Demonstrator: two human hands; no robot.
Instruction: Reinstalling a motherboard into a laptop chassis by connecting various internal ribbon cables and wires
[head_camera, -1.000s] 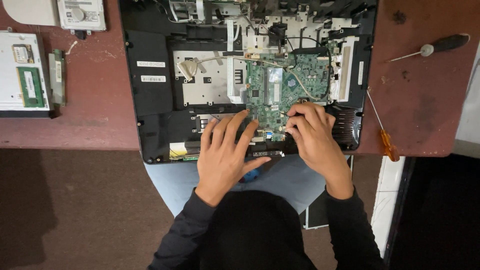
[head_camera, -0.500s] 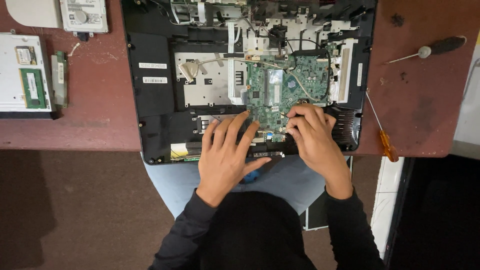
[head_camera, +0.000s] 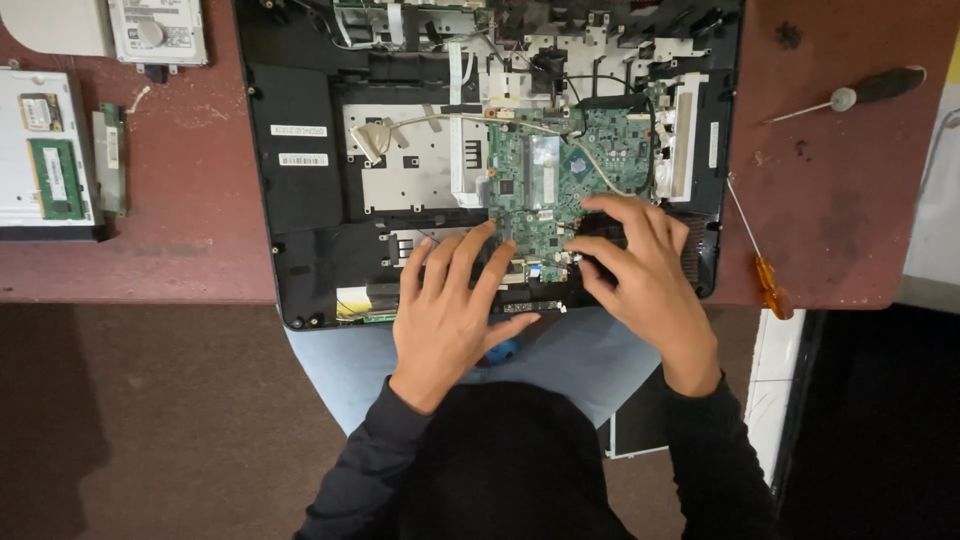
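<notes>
hard drive (head_camera: 157, 32) | memory stick (head_camera: 56, 178) | orange-handled screwdriver (head_camera: 758, 255) | black-handled screwdriver (head_camera: 850, 96) | red-brown table (head_camera: 840, 200)

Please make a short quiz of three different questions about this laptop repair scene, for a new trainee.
1. True or false: both hands rest on the near edge of the opened laptop.
2. Multiple choice: where does the orange-handled screwdriver lie? A) on the green circuit board B) on the red table, right of the laptop C) in the left hand
3. Short answer: which loose part lies on the silver drive at the far left of the table?

Key
1. True: the left hand and the right hand both lie at the lower edge of the green circuit board.
2. B, on the red table.
3. A green memory module on the silver drive.
</notes>
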